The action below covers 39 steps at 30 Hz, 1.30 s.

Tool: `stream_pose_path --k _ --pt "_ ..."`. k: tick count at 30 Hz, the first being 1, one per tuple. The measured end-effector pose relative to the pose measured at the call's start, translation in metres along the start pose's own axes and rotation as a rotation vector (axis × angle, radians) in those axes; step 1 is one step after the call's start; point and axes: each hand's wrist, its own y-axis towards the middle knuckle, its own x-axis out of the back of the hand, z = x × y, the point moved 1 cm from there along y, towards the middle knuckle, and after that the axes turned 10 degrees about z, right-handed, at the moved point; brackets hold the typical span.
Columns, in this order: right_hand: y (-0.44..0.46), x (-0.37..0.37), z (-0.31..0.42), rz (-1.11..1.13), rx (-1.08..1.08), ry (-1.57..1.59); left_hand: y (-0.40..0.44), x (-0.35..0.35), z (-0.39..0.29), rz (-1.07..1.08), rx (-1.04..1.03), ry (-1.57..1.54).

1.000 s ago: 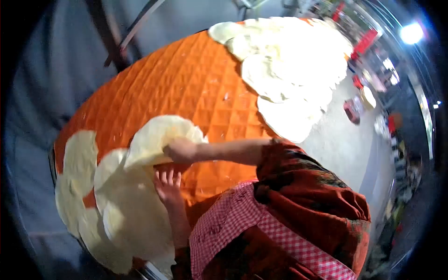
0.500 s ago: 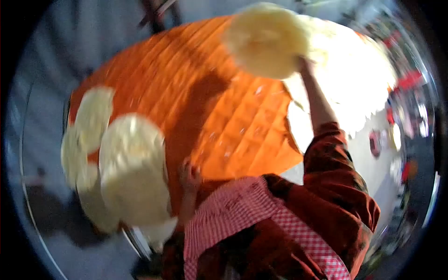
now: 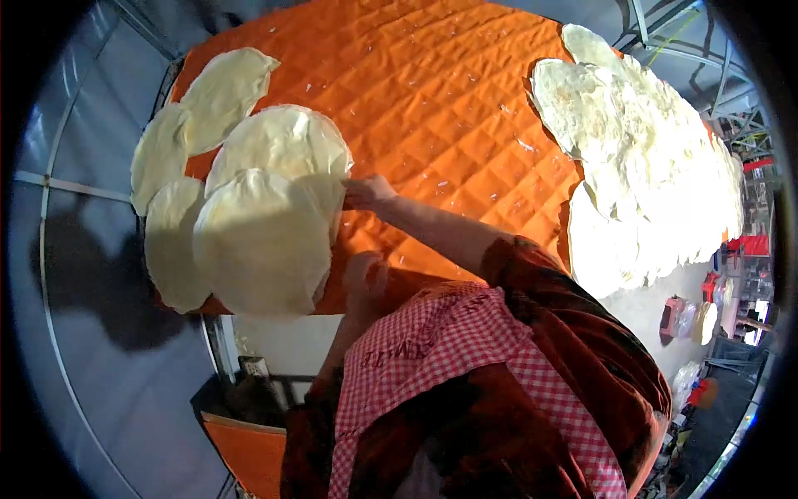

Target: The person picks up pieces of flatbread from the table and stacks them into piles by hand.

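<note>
Several thin, round, pale flatbreads lie overlapping at the left on an orange quilted cloth (image 3: 432, 108). My right hand (image 3: 368, 193) reaches across to the right edge of this group, its fingers pinched on the rim of an upper flatbread (image 3: 287, 145). Another large flatbread (image 3: 264, 241) lies partly over that one, nearer to me. Close to the cloth's front edge, my left hand (image 3: 366, 273) is blurred and in shadow beside the checked apron; its fingers cannot be made out.
A broad heap of overlapping flatbreads (image 3: 636, 166) covers the right part of the cloth, brightly lit. Past it, a pale surface (image 3: 615, 312) bears red and white items. An orange-sided container (image 3: 249, 453) stands below the front edge. Grey sheeting and metal bars surround the table.
My right hand carried a flatbread over to the right-hand heap, and is now back at the left group without it. The camera view has shifted and turned.
</note>
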Motion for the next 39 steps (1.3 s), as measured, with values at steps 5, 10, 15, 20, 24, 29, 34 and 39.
stream_pose_path --k 5,10,15,20,24,29,34,39 --pt "0.091 -0.014 -0.033 -0.477 0.024 -0.167 -0.038 0.061 0.010 -0.175 0.219 -0.167" --pt "0.110 -0.025 0.060 -0.498 0.219 -1.052 -0.042 0.094 0.029 -0.282 0.309 -0.230" --pt "0.007 -0.156 0.209 -0.349 0.777 -1.506 -0.023 0.116 0.020 -0.366 0.433 -0.690" --pt "-0.081 -0.225 0.176 -0.299 1.012 -2.083 0.036 0.121 0.013 -0.399 0.344 -1.410" --pt "-0.107 -0.213 0.065 -0.010 1.001 -2.236 0.051 0.115 0.048 -0.288 0.179 -1.024" --pt "-0.093 -0.155 0.004 0.234 0.721 -1.964 0.032 0.117 0.012 -0.327 0.219 -1.612" --pt "-0.087 -0.114 0.003 0.446 0.599 -1.622 0.023 0.116 0.013 -0.370 0.403 -1.676" --pt "-0.092 -0.111 0.022 0.466 0.222 -1.243 0.028 0.114 0.001 -0.245 0.397 -1.579"
